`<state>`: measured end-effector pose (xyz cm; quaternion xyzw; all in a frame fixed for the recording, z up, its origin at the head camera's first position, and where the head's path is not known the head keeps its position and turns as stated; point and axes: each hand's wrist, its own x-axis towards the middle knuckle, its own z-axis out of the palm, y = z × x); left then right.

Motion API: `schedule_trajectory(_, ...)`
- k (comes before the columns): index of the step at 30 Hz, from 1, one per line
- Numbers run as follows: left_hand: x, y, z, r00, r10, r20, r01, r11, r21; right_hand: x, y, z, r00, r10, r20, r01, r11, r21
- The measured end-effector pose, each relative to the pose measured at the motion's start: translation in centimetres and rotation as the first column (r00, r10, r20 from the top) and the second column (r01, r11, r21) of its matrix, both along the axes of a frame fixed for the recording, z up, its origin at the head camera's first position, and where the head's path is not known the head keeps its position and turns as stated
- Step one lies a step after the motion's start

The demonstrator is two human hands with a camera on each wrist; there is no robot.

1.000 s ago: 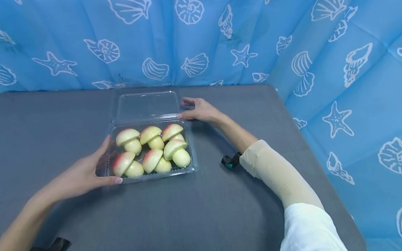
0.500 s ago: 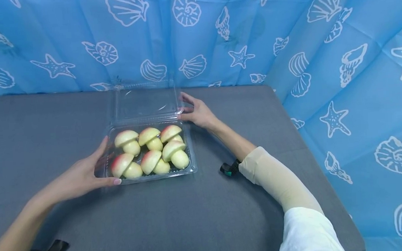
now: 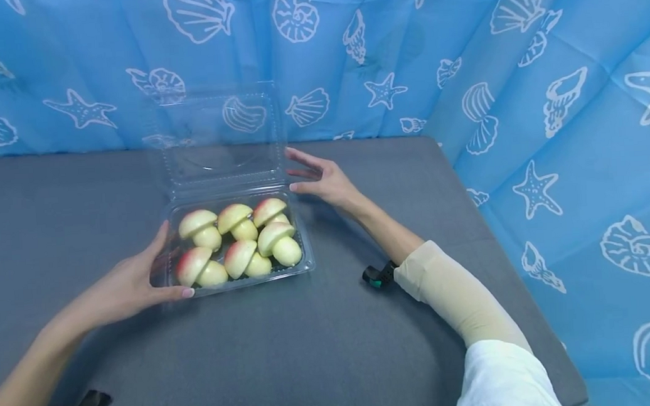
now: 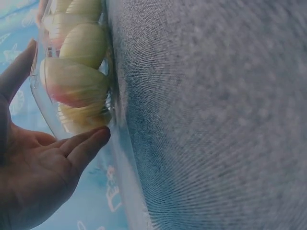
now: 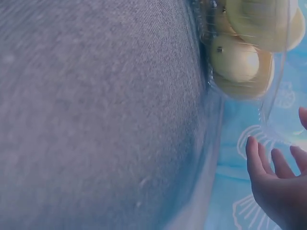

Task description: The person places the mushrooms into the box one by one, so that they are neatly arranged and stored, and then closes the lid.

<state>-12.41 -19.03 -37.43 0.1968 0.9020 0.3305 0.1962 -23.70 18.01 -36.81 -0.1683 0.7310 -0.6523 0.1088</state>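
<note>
A clear plastic clamshell container (image 3: pixel 308 264) sits on the table with its transparent lid (image 3: pixel 221 135) raised at the back. Inside are several mushroom-shaped pieces (image 3: pixel 278 239), pale yellow-green with pinkish blushes on the caps. My left hand (image 3: pixel 129 283) holds the container's left end. Its thumb lies at the front left corner, and the left wrist view shows fingertips (image 4: pixel 103 135) against the clear side. Beside the lid's lower right edge is my right hand (image 3: pixel 329 180), fingers spread. The right wrist view shows those fingers (image 5: pixel 256 158) bare; whether any touches the lid cannot be told.
A grey cloth-covered table (image 3: pixel 279 357) lies under everything. Behind it and to the right hangs a blue curtain (image 3: pixel 450 43) with white shells and starfish. Black straps (image 3: pixel 378 276) are on both forearms.
The lid has tilted up from lying nearly flat behind the container to standing steeply. My right hand stays near its right edge with the fingers spread wider. My left hand keeps its place.
</note>
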Motion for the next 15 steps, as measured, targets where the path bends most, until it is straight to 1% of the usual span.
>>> schedule_trajectory(5, 0.0, 0.1, 0.0, 0.999, 0.014, 0.031, -0.014, 1.000, 0.001, 0.3, 0.4, -0.2, 0.999, -0.032, -0.043, 0.033, 0.999, 0.002)
schedule_trajectory(9, 0.0, 0.3, 0.1, 0.999, 0.022, 0.027, -0.022, 1.000, -0.002, 0.5, 0.9, -0.2, 0.996, -0.066, -0.059, 0.065, 0.998, -0.004)
schedule_trajectory(15, 0.1, 0.5, 0.1, 0.996, 0.083, 0.026, -0.083, 0.997, 0.007, 0.2, 1.4, -0.2, 0.997, -0.049, -0.056, 0.048, 0.999, -0.024)
